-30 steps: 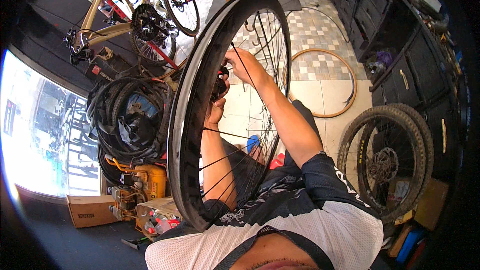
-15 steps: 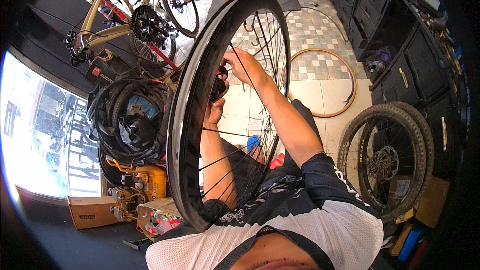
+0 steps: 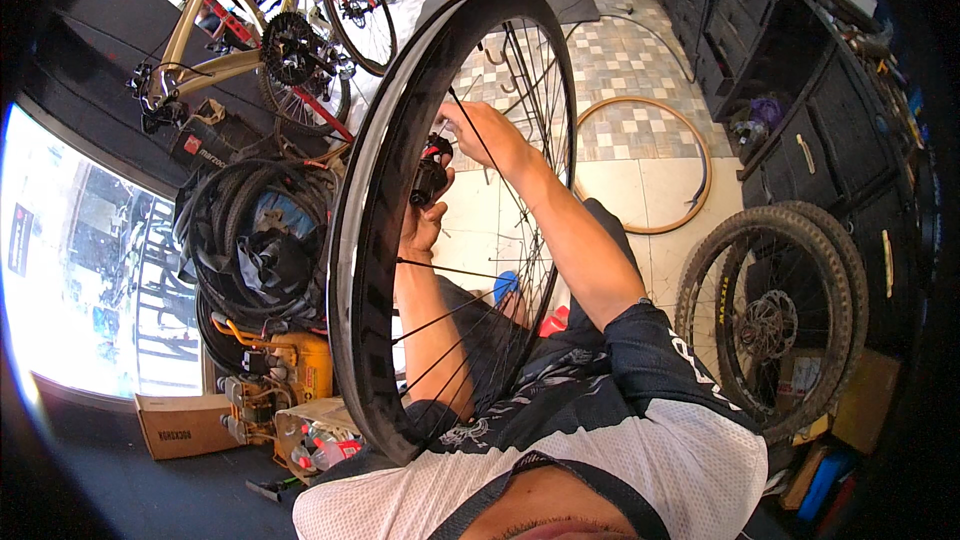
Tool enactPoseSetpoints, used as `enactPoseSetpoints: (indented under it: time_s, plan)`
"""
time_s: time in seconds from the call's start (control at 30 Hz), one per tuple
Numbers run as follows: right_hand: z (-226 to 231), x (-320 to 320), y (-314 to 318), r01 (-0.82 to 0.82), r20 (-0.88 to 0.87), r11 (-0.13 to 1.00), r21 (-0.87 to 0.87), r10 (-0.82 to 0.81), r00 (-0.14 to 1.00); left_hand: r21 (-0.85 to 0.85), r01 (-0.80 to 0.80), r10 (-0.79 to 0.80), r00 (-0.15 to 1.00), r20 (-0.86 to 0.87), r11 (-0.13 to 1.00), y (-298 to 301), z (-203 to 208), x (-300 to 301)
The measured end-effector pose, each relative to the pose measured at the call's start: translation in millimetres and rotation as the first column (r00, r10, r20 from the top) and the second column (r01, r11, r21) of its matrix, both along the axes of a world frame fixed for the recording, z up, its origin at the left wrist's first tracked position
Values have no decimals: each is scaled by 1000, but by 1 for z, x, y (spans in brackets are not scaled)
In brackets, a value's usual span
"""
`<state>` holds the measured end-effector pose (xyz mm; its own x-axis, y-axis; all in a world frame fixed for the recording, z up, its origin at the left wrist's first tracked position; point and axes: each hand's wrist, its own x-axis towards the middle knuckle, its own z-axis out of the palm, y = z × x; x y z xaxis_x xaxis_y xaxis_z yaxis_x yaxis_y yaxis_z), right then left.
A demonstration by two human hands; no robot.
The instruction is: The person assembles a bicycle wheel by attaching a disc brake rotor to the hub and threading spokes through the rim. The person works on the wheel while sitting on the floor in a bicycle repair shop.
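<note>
Looks like fiddly hub work rn, prob at the steady-it-and-fuss-with-small-bits step imo. Got the L hand (image 3: 425,229) curled from below around a black lump w/ a bit of red, prob the hub (image 3: 430,174), roughly mid-wheel. Got the R hand (image 3: 490,137) just above and a bit to the right of that, fingers bent, tips bunched near the hub's upper end; can't tell if pinching anything tho, too small to make out. As for the wheel (image 3: 372,280), see it standing tilted around both hands, w/ the deep black rim just left of the fingers. Note the spokes (image 3: 450,267) too, below the hands and near the L wrist. For the next move, imo: hold the hub firm in the L palm, leave the R fingertips free for fine stuff, and watch out for bending or snagging a spoke. Can also spot a pile of tires (image 3: 222,230) left of the hands, a tan hoop (image 3: 707,165) on the floor to the right, and knobby wheels (image 3: 768,324) further right, FWIW.
</note>
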<state>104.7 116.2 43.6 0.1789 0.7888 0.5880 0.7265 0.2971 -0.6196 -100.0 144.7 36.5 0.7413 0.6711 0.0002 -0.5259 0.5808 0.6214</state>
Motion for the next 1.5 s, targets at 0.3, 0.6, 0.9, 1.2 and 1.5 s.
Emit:
enactPoseSetpoints:
  time_s: [0.3, 0.6, 0.9, 1.2, 1.5]
  plan:
    - [30, -17, -17, -80, -173, 984, -158, 53, 984, 39, -105, 108, 989, -96, 994, -10, 3, 8]
    - [19, -48, -40, -245, 42, 957, 157, 242, 969, 113, -157, 156, 988, 13, 981, -2, -5, 7]
    - [5, -59, -54, -249, 347, 872, 422, 98, 933, 128, -327, 336, 940, -62, 936, 8, -26, 11]
    - [16, -85, -79, -429, 375, 812, 395, 284, 883, 175, -313, 331, 940, -79, 933, 16, -42, 1]
    - [10, -98, -84, -494, 404, 832, 253, 373, 835, 99, -359, 371, 917, -149, 928, 10, -52, -1]
